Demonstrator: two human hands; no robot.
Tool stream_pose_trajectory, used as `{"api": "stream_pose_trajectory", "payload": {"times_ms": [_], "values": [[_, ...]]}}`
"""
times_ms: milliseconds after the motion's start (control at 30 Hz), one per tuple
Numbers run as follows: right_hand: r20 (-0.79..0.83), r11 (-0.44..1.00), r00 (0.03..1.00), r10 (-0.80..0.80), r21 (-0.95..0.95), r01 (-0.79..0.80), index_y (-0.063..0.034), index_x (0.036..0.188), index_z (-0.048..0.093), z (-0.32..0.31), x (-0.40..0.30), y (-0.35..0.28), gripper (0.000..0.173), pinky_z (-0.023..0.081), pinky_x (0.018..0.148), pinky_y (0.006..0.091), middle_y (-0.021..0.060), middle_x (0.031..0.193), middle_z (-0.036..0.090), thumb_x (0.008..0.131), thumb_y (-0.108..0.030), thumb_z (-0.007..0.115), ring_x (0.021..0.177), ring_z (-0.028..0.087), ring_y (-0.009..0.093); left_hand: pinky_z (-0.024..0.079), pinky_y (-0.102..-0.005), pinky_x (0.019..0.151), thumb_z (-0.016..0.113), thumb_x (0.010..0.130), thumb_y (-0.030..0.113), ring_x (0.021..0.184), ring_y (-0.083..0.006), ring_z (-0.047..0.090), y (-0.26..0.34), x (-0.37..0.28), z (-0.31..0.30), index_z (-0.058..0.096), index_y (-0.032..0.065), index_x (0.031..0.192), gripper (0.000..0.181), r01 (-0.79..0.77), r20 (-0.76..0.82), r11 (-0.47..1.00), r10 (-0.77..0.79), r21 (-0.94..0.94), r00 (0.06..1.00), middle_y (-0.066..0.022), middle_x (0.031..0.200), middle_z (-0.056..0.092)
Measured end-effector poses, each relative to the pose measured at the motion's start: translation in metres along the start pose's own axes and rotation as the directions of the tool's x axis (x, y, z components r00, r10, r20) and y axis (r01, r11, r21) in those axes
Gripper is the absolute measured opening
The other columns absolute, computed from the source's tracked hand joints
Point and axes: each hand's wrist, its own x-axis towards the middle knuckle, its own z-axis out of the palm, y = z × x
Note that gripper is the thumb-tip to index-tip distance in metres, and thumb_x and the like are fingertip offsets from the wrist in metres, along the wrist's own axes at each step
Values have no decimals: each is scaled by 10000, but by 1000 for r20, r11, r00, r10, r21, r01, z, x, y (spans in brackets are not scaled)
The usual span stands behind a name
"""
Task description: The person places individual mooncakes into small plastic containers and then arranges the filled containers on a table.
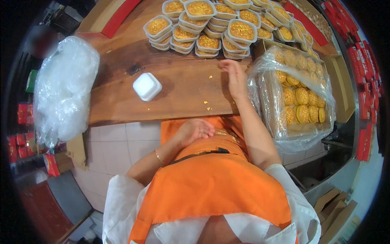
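My left hand [199, 129] is cupped in front of my orange apron [219, 183], just below the front edge of the wooden table [182, 105]; I see nothing in it. My right hand [235, 77] is over the tabletop, edge down with fingers together and slightly bent, holding nothing. Yellow crumbs [205, 102] are scattered on the wood to its left. Just beyond its fingertips stand stacked mooncakes in clear plastic trays [208, 42]. On the left part of the table sits a small white square plastic container [147, 86], seemingly upside down.
A carton lined with clear plastic [268, 113] holds rows of mooncakes [302, 97] at my right. A bulging clear plastic bag [65, 91] stands at the table's left end. A red-edged cardboard box [103, 18] lies at the back left. Red packages [364, 70] line the right side.
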Motion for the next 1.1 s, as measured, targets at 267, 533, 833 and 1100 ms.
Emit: {"api": "stream_pose_trajectory", "payload": {"times_ms": [267,533,833,1100], "values": [[636,986,763,119,12,-165,-70,1044,689,29,-95,-67,198,527,819,361,113,922,697,1006,-160,517,883,677,251,438,-453,1151,501,1025,217,1326,-370,540,-27,21,-9,464,-117,1384,492,-59,314,716,377,-696,871,-289,1406,544],[8,970,995,102,-222,-97,-13,1134,633,-25,-97,-50,194,513,908,355,112,1060,661,1033,-114,502,991,641,239,473,-458,1121,549,1029,283,1283,-344,581,-5,18,8,556,-76,1336,472,48,39,938,-36,-342,999,-250,1353,608],[638,916,750,175,175,-362,-17,1212,644,-57,-124,-98,249,538,918,309,104,1126,699,1006,-157,637,1067,674,175,567,-377,899,450,1068,157,1030,-248,666,-1,1,28,619,-41,1176,282,101,-484,993,-121,-66,867,-159,1118,673],[590,879,781,206,238,-412,-13,1274,620,-127,-132,-155,302,532,954,320,87,1235,657,978,-64,647,1144,648,186,537,-332,888,495,1063,146,993,-189,635,65,-13,91,629,-22,1107,220,21,-89,994,-11,112,996,-115,1089,673]]}}
